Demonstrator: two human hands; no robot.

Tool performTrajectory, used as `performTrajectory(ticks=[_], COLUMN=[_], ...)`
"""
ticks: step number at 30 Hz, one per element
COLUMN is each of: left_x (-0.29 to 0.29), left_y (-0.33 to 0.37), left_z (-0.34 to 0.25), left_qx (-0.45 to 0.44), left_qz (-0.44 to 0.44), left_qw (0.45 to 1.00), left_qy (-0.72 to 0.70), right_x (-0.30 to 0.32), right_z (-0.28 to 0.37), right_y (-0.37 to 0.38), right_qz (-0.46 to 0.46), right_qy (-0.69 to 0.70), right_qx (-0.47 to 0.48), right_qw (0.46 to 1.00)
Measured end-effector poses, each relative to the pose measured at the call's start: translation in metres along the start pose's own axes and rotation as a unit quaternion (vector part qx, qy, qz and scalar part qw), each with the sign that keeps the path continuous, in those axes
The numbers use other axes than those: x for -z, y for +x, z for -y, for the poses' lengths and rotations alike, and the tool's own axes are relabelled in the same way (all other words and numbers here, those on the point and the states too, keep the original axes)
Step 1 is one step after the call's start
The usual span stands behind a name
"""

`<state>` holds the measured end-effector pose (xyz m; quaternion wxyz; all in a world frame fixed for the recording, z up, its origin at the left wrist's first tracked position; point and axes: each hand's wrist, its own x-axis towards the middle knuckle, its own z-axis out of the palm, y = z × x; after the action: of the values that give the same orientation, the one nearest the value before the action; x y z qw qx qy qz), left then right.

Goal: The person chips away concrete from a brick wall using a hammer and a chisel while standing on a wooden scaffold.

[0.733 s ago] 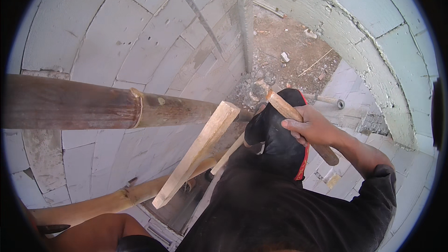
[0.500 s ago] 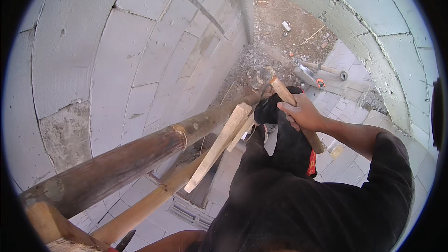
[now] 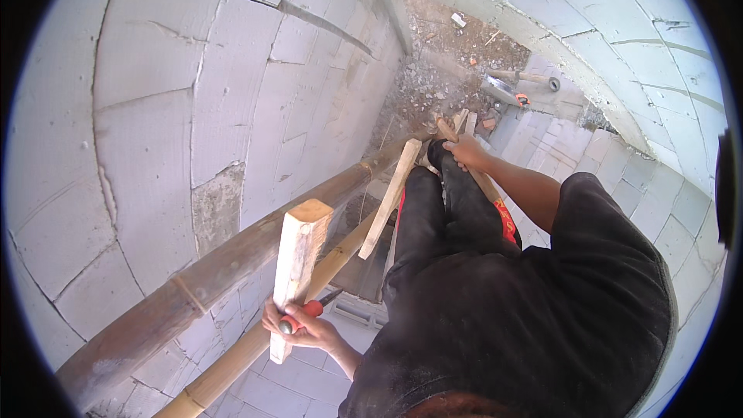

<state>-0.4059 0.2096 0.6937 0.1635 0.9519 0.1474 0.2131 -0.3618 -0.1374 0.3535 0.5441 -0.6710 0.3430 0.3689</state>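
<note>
On the left, my left hand (image 3: 306,325) is closed around a thick block of pale timber (image 3: 298,259) that stands nearly upright. The same hand clasps a red-handled tool (image 3: 312,309) with a dark, narrow metal tip; I cannot tell its exact kind. My right hand (image 3: 467,153), near my knees, grips a round wooden stick (image 3: 484,182). Whether a tool head is fixed to that stick cannot be made out. Between the two hands, a long squared piece of wood (image 3: 393,195) slants beside my leg.
A thick dark bamboo pole (image 3: 255,251) and a thinner yellow one (image 3: 224,371) run diagonally at left. Pale block walls (image 3: 147,162) rise on both sides. Below lie rubble (image 3: 433,81), a metal tool with an orange end (image 3: 503,91) and a grey pipe (image 3: 542,80).
My left hand has come up into view with the timber block and red-handled tool. The right hand and stick sit higher and slightly left in the picture. The view has shifted.
</note>
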Motion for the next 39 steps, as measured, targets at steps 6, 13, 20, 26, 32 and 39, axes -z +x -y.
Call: performTrajectory(ticks=[6,13,20,26,32,39], left_x=[0.020,0.045,0.046,0.051,0.008,0.049], left_y=[0.011,0.028,0.035,0.040,0.047,0.090], left_z=[-0.009,0.007,0.020,0.037,0.058,0.008], left_qx=[-0.028,0.012,-0.049,-0.114,-0.071,-0.034], left_qz=[0.077,0.197,0.225,0.233,0.234,0.382], left_qw=[0.996,0.967,0.960,0.953,0.955,0.848], left_qy=[-0.018,-0.164,-0.159,-0.159,-0.165,-0.366], right_x=[0.010,0.013,-0.031,-0.034,-0.002,0.027], right_z=[-0.084,-0.131,-0.187,-0.149,-0.076,0.016], right_y=[-0.054,-0.193,-0.238,-0.232,-0.176,-0.145], right_qz=[-0.099,-0.179,-0.191,-0.111,-0.082,-0.066], right_qy=[0.008,0.221,0.231,0.215,0.149,0.068], right_qx=[0.066,-0.224,-0.268,-0.213,-0.136,-0.048], right_qw=[0.993,0.932,0.916,0.947,0.976,0.994])
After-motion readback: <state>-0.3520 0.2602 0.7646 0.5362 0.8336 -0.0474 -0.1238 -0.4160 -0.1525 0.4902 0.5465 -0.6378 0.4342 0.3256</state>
